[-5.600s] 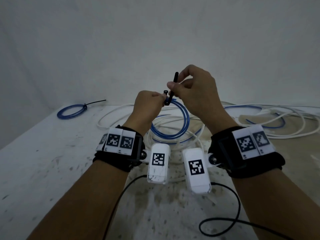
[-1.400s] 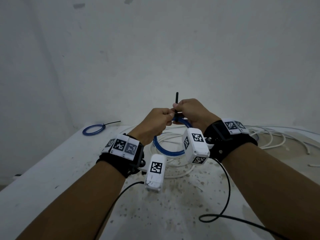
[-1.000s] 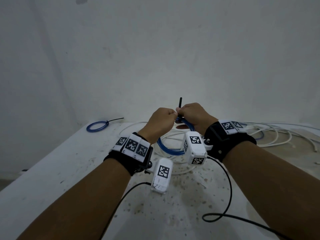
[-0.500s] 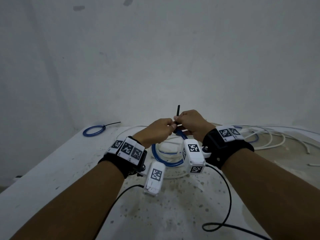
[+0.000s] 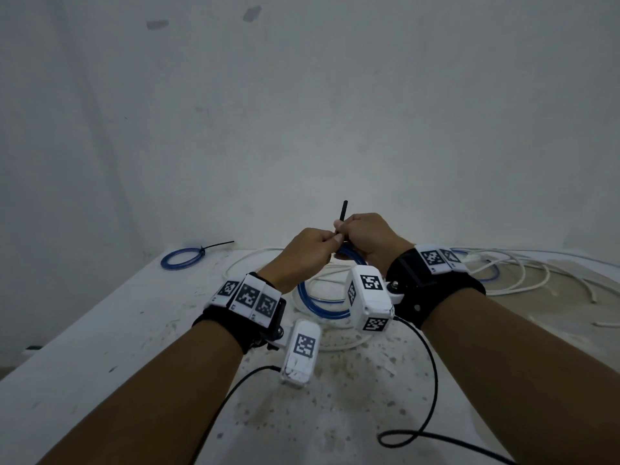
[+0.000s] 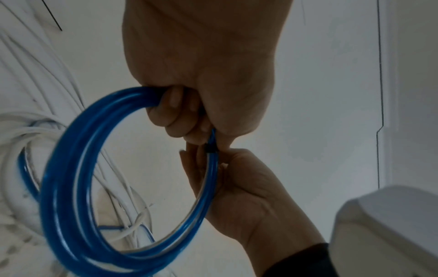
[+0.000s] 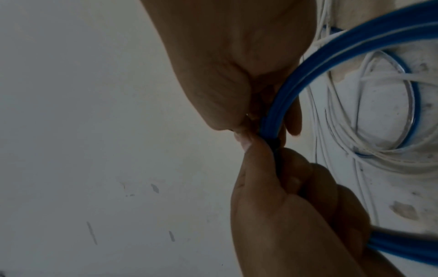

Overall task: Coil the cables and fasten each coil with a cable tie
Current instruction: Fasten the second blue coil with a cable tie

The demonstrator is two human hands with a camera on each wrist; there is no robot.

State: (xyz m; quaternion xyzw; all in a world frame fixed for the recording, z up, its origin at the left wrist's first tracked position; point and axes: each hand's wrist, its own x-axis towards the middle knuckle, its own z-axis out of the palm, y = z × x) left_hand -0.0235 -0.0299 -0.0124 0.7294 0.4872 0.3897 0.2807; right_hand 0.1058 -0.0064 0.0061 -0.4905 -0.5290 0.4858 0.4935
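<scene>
Head view, glossy round blue coil (image 5: 322, 307), thin black tie (image 5: 343, 213)

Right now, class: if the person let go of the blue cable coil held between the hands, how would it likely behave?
The blue cable coil probably stays springy: its loops hold a round hoop shape while hanging from the left hand. It seems light, since a finger grip carries it. The black cable tie already circles it, pinched by the right hand, so it likely won't unwind.
</scene>
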